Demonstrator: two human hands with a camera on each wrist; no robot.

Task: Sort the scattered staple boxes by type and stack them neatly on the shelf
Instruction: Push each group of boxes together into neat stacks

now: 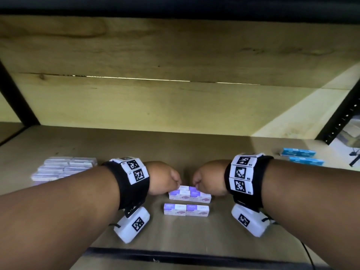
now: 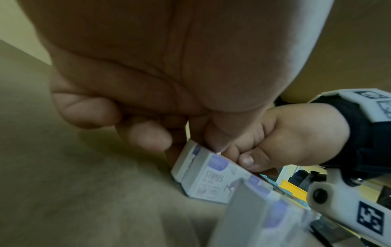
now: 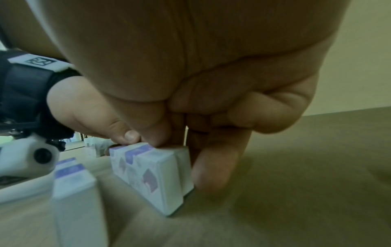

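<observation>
Both hands pinch the back row of purple staple boxes (image 1: 190,194) in the middle of the shelf (image 1: 194,145): left hand (image 1: 163,177), right hand (image 1: 209,178). Two more purple boxes (image 1: 186,209) sit just in front. Two blue boxes (image 1: 301,155) lie far right.

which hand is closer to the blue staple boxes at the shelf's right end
Right. The right hand sits mid-shelf, on the blue boxes' side; the left hand is farther left. Both grip purple boxes.
</observation>
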